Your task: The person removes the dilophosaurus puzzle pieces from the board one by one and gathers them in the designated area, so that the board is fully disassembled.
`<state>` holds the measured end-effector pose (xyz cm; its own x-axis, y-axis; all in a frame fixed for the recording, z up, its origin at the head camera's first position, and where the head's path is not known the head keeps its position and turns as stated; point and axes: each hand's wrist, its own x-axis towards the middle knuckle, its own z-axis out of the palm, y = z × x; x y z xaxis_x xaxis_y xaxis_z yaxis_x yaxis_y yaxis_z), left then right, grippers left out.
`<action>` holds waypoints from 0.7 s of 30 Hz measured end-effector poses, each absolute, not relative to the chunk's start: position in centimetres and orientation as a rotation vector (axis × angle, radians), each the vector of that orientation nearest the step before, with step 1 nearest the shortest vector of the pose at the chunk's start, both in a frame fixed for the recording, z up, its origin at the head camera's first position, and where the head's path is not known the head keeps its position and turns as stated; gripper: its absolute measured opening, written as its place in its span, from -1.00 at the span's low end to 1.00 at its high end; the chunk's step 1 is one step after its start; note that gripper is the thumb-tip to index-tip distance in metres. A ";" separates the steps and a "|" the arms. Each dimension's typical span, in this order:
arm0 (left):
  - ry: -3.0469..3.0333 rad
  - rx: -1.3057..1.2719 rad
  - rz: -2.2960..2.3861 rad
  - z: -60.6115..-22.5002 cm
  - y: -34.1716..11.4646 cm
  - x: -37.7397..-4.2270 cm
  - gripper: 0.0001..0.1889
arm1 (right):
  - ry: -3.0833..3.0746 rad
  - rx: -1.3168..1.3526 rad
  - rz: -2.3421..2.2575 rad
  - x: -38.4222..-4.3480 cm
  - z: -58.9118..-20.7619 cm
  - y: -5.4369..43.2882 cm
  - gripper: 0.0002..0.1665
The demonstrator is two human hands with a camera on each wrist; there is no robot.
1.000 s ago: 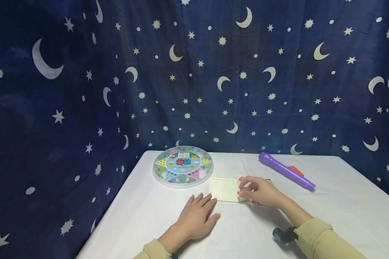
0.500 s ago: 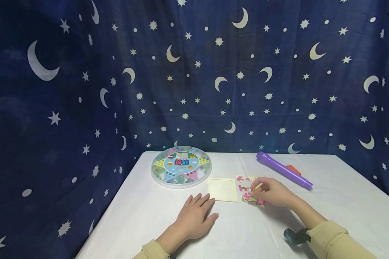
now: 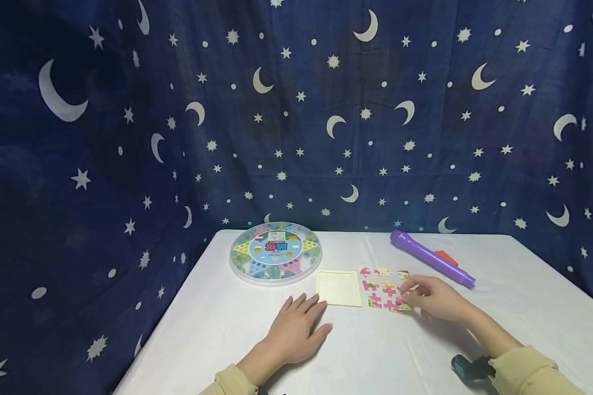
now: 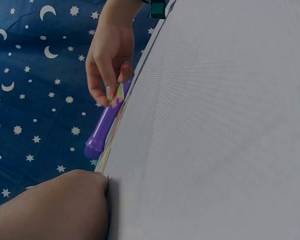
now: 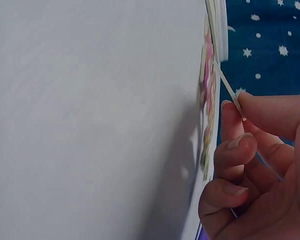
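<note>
My right hand pinches a thin jigsaw piece between thumb and fingertips, above the right side of the laid-out pieces. In the right wrist view the held piece is seen edge-on and tilted. Several loose jigsaw pieces, pink, yellow and green, lie in rough rows on the table, some partly behind my right hand. To their left is a square cream puzzle tray with a raised rim and bare inside. My left hand rests palm down with fingers spread, fingertips by the tray's near left corner.
A round, clear Chinese checkers box lies at the back left of the white table. A purple tube-like stick lies at the back right, partly covering an orange-red object. A dark blue curtain hangs behind.
My right hand has moved rightward across the jigsaw pieces, uncovering those on the left and middle. My left hand and the tray have stayed in place; the view shifts slightly.
</note>
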<state>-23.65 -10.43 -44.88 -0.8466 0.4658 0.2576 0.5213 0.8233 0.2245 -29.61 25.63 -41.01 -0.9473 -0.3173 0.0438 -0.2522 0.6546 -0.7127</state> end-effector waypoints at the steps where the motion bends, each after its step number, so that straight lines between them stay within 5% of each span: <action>1: -2.816 -0.769 -0.427 -44.9 -10.4 -23.7 -0.40 | 2.780 -0.486 -1.178 -29.6 -41.1 25.9 -0.71; 21: -2.778 -0.755 -0.500 -46.2 -11.3 -23.8 -0.43 | 2.998 -0.363 -0.973 -29.3 -42.5 27.2 -0.74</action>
